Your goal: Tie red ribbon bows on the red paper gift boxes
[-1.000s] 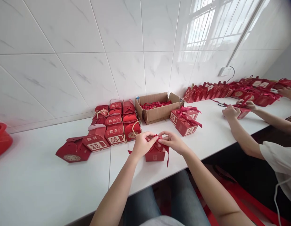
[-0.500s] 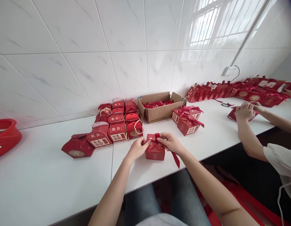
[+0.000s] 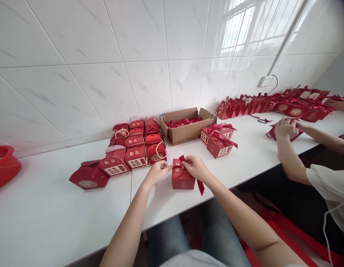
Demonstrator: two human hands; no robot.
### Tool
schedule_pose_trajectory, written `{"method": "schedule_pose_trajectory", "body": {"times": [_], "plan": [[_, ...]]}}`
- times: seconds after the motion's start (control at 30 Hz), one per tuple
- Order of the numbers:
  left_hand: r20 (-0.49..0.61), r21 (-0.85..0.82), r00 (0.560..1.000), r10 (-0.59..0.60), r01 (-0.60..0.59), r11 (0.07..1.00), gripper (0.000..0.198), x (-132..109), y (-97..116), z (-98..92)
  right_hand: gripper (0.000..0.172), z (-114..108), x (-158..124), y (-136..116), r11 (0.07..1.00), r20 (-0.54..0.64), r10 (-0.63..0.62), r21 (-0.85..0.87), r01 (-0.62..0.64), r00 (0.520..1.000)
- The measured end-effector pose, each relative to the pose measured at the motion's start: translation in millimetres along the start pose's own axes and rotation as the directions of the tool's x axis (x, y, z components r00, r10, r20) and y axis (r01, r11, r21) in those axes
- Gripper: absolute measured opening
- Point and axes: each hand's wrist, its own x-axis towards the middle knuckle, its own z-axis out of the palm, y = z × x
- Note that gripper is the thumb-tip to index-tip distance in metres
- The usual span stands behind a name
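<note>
A small red gift box with pale lettering sits upright on the white table in front of me. Dark red ribbon crosses its top, one tail hanging down past the right side. My left hand is at the box's left edge, thumb and fingertips pinched on the ribbon there. Over the top of the box, my right hand pinches the ribbon near its middle, with a short end poking up above the fingers. The fingers partly hide where the ribbon crosses.
Behind my left hand stand several red boxes. A cardboard carton holds red ribbons. Two ribboned boxes stand right of it. Farther right, a co-worker's hands handle another box. A red plastic container is at far left.
My left hand has drawn leftward from the top of the box to its edge. My right hand has shifted slightly left with the ribbon. The view has also shifted a little.
</note>
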Motion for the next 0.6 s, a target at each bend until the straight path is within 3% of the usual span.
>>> {"method": "schedule_pose_trajectory", "body": {"times": [0.1, 0.2, 0.3, 0.43, 0.5, 0.6], "plan": [[0.046, 0.003, 0.999, 0.005, -0.005, 1.0, 0.019, -6, 19, -15.9, 0.012, 3, 1, -4, 0.991, -0.072, 0.015, -0.131, -0.024, 0.997], [0.182, -0.113, 0.979, 0.092, -0.072, 0.991, 0.016, -10, 41, -20.5, 0.013, 3, -1, -7, 0.985, -0.057, -0.021, -0.17, 0.01, 0.998], [0.293, -0.188, 0.943, 0.157, -0.104, 0.977, 0.02, -4, 59, -10.2, 0.018, -2, -5, -8, 0.981, 0.054, -0.116, -0.151, 0.123, 0.992], [0.305, -0.229, 0.925, 0.225, -0.158, 0.96, 0.021, 16, 73, 9.5, 0.019, -7, -11, -8, 0.969, 0.102, -0.189, -0.142, 0.202, 0.977], [0.264, -0.21, 0.927, 0.267, -0.215, 0.954, 0.029, 26, 72, 14.8, 0.026, -8, -11, -8, 0.981, 0.08, -0.157, -0.101, 0.164, 0.984], [-0.03, -0.15, 0.957, 0.287, -0.288, 0.946, 0.036, 37, 59, 14.9, 0.03, -6, -9, -6, 0.99, 0.059, -0.13, -0.043, 0.132, 0.99]]}}
